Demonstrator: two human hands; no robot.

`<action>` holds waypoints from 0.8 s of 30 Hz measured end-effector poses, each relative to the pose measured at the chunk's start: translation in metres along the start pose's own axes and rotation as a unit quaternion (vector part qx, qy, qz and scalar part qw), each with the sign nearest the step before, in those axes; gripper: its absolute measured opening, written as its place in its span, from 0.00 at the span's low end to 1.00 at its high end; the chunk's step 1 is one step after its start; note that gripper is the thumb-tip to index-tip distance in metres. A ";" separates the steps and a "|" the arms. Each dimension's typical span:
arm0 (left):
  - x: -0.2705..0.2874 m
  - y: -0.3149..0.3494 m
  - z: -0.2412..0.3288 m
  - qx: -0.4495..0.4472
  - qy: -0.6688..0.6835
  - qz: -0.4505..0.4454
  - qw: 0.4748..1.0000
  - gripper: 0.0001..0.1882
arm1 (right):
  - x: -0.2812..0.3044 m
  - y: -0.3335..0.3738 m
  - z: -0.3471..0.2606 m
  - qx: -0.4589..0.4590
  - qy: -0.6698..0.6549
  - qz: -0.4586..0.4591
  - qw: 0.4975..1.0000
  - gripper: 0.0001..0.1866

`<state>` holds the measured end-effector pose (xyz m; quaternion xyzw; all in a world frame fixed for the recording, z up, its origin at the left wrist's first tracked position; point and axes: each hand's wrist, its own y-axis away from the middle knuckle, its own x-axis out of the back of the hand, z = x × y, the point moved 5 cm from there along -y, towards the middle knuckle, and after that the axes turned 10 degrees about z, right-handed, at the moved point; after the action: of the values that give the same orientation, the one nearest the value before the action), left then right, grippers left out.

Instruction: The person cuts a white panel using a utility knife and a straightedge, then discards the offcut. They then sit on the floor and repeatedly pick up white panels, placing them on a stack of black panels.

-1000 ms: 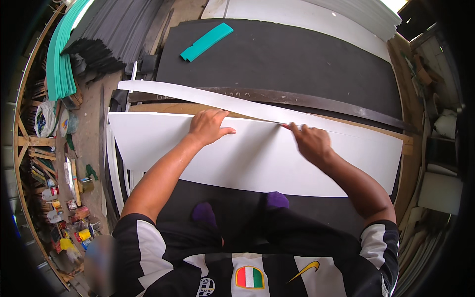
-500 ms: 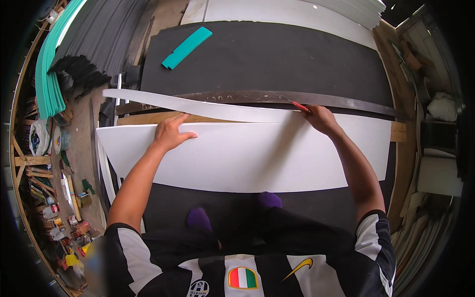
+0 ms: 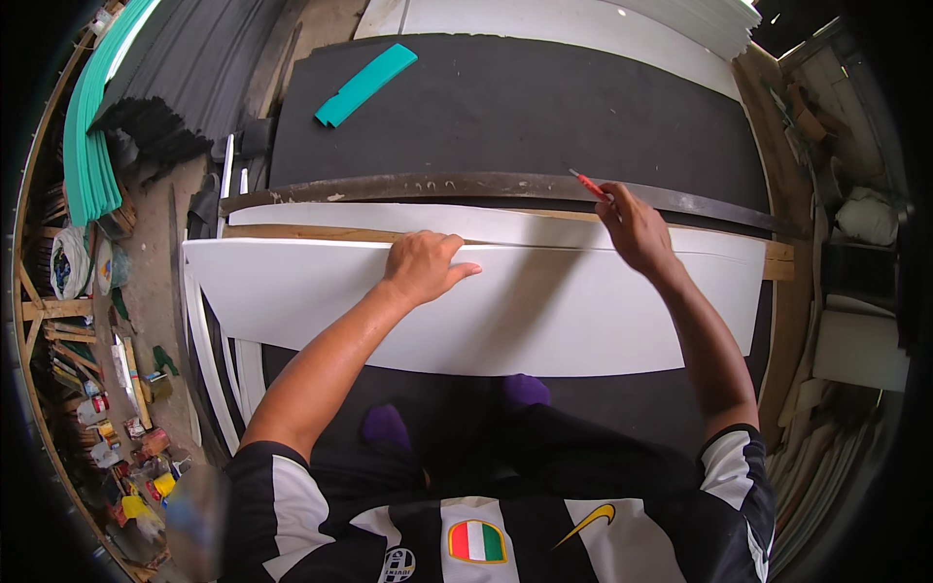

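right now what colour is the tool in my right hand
Red, with a greyish tip; the tool shows best in the head view.

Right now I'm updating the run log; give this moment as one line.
left hand: on white sheet; right hand: holds red tool; white strip: along far edge; teal piece: on black sheet

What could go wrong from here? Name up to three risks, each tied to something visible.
The red pointed tool in the right hand could nick the left hand if it slipped. The white strip, partly apart from the white sheet, might shift if knocked. The purple socks would probably protect little if the tool fell.
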<state>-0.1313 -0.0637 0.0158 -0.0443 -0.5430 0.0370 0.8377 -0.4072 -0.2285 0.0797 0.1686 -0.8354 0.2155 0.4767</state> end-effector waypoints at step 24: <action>0.003 0.004 -0.001 -0.019 -0.002 0.020 1.000 0.24 | -0.025 0.043 -0.073 0.235 0.118 -0.085 0.961 0.09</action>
<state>-0.1296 -0.0592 0.0177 -0.0711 -0.5444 0.0441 0.8346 -0.3631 -0.1520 0.0828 0.3197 -0.6816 0.3832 0.5350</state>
